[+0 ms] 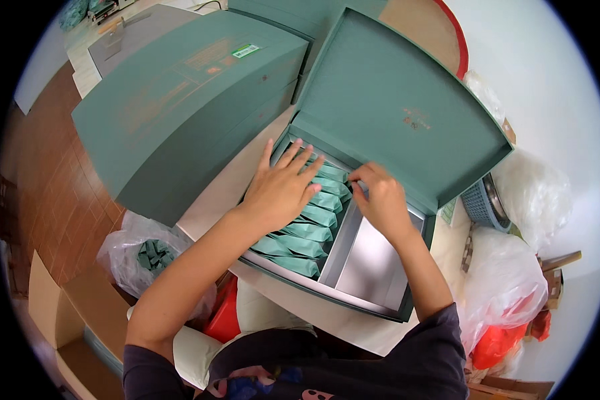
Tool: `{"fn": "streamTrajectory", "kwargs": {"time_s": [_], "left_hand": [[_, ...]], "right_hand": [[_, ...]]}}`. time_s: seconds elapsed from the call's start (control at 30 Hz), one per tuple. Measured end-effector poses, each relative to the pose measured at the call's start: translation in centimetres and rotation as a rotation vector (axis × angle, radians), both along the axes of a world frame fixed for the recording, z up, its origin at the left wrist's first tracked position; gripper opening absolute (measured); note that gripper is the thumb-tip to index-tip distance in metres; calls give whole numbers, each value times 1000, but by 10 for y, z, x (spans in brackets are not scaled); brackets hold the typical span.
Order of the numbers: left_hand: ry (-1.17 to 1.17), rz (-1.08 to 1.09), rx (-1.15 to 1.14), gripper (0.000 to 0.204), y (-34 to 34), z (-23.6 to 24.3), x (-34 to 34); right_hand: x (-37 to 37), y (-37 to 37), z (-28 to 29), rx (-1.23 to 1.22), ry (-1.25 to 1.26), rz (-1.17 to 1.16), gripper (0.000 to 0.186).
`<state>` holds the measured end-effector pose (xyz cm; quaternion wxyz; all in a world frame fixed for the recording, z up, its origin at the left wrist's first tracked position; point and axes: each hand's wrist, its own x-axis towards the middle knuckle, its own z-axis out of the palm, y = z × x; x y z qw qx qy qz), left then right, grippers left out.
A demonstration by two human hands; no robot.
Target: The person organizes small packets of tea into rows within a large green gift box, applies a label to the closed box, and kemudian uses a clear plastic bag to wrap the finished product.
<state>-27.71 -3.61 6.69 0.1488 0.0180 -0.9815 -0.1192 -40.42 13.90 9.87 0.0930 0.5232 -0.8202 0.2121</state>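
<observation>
A dark green gift box [417, 107] stands on the table with its lid raised at the back. Its left compartment holds a row of several small green paper packets [300, 247]. The silver-lined right compartment [373, 263] has nothing in it. My left hand [280, 183] lies spread over the far packets, fingers apart. At the far end of the divider, my right hand [381, 200] has its thumb and forefinger pinched by the edge of a packet. What sits between those fingertips, if anything, is too small to make out.
Closed green boxes [200, 87] are stacked at the left. A clear bag with green packets [150, 253] and an open cardboard carton [90, 313] are lower left. At right are a blue basket [481, 203] and plastic bags [503, 280].
</observation>
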Motion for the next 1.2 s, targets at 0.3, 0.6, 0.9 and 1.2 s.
{"fn": "streamTrajectory", "kwargs": {"time_s": [0.3,0.6,0.9,1.2], "left_hand": [[1,-11,-11,54,8,-14,0],[-19,-1,-3,54,6,-16,1],[-8,-8,12,53,7,-15,1],[13,13,8,53,7,-20,1]], "right_hand": [[-8,-6,-17,-62,-103,1,15],[11,-2,0,-8,41,16,14],[33,5,0,48,-46,98,19],[40,4,13,92,-14,124,15]]}}
